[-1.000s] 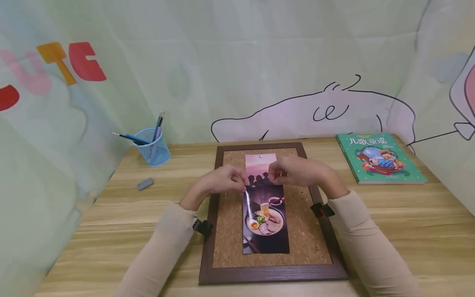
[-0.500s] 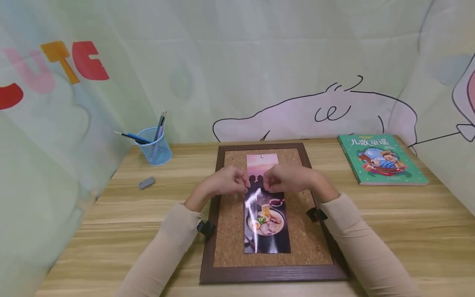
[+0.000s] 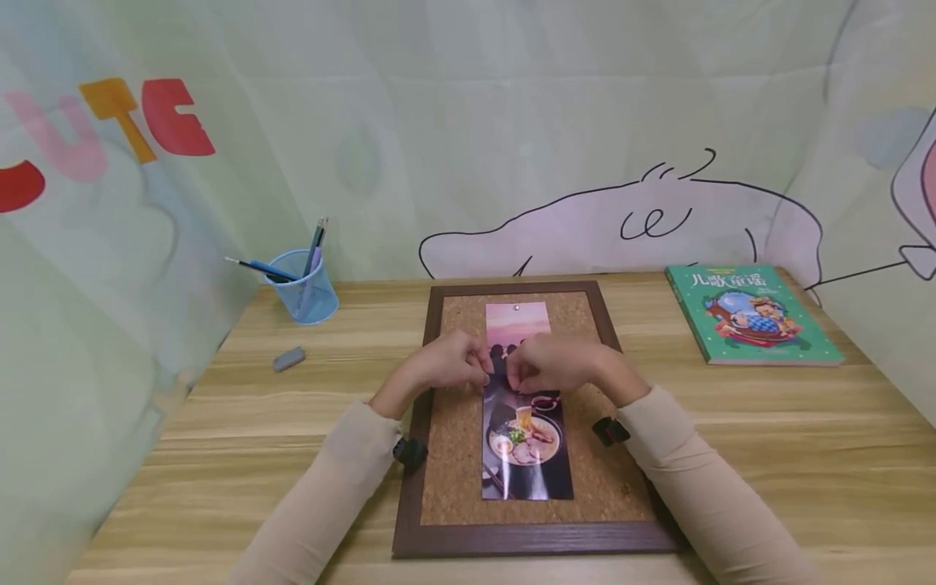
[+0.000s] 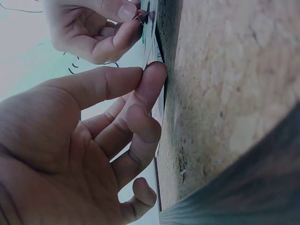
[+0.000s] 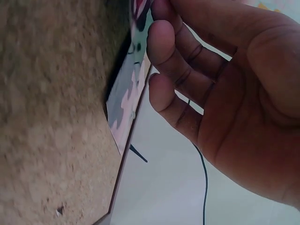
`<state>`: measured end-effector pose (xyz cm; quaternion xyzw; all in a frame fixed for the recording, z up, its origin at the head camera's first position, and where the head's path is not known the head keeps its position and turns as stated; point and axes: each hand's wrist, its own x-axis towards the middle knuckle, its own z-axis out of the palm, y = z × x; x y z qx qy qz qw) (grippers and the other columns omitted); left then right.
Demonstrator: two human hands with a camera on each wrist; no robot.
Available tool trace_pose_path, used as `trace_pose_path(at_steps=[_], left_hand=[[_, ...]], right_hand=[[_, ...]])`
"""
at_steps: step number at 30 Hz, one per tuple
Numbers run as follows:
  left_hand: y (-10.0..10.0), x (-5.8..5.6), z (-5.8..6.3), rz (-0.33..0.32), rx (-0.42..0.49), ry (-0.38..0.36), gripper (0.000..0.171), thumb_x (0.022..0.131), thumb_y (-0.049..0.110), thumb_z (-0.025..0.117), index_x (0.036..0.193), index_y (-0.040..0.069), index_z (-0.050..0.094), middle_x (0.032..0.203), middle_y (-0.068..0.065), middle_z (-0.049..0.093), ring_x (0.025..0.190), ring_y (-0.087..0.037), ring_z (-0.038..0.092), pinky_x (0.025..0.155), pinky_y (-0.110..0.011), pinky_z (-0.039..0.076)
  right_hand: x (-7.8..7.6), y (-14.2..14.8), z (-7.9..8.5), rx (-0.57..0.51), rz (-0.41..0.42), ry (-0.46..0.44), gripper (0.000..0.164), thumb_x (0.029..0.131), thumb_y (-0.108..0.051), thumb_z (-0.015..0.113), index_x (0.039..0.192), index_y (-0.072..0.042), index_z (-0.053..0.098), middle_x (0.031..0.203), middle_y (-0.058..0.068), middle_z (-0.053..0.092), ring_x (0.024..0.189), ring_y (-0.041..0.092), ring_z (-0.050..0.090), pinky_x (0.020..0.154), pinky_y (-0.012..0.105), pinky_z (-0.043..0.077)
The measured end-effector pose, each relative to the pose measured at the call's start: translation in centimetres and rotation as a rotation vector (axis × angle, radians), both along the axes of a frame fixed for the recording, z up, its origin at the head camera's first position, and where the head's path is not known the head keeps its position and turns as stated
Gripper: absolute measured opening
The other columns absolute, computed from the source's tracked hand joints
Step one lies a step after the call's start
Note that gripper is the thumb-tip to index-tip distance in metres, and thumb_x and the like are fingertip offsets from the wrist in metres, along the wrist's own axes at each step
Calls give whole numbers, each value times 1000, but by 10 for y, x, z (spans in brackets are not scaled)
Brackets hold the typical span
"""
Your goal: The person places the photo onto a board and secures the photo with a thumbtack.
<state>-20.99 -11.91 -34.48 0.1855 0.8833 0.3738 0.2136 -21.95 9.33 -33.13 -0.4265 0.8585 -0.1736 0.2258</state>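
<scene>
A ramen photo (image 3: 525,447) lies on the framed cork board (image 3: 595,496), overlapping the lower part of a pink sunset photo (image 3: 515,321). A silver thumbtack (image 3: 517,308) sits at the sunset photo's top edge. My left hand (image 3: 455,360) pinches the ramen photo's upper left corner between thumb and forefinger. Close beside it, my right hand (image 3: 559,363) is over the photo's top edge, thumb and forefinger together. In the left wrist view a tiny metal pin (image 4: 139,18) shows between those right fingertips. My right palm hides the photo's upper right corner.
A blue mesh pen cup (image 3: 310,301) with several pencils and brushes stands at the back left, and a grey eraser (image 3: 288,358) lies before it. At the back right is a green children's book (image 3: 753,317). A printed curtain (image 3: 468,122) hangs behind the wooden table (image 3: 219,471).
My right hand has moved left and toward me, from the ramen photo's upper right corner to the middle of its top edge. The left hand stays at its corner.
</scene>
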Motion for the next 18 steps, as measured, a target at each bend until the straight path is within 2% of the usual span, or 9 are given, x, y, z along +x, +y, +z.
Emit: trace_pose_path(at_steps=[6, 18], left_hand=[[1, -1, -1, 18, -14, -3, 5, 85, -3, 70, 90, -1, 69, 74, -4, 70, 58, -10, 55, 54, -21, 43], [1, -1, -6, 6, -40, -4, 5, 86, -1, 70, 89, 2, 69, 69, -2, 62, 58, -11, 52, 54, -22, 41]], right_hand=[[1, -4, -4, 9, -29, -49, 8, 95, -5, 65, 91, -12, 66, 81, -4, 63, 71, 10, 56, 64, 24, 47], [3, -4, -10, 33, -50, -65, 4, 95, -8, 67, 95, -11, 70, 84, -3, 64, 75, 11, 58, 66, 24, 48]])
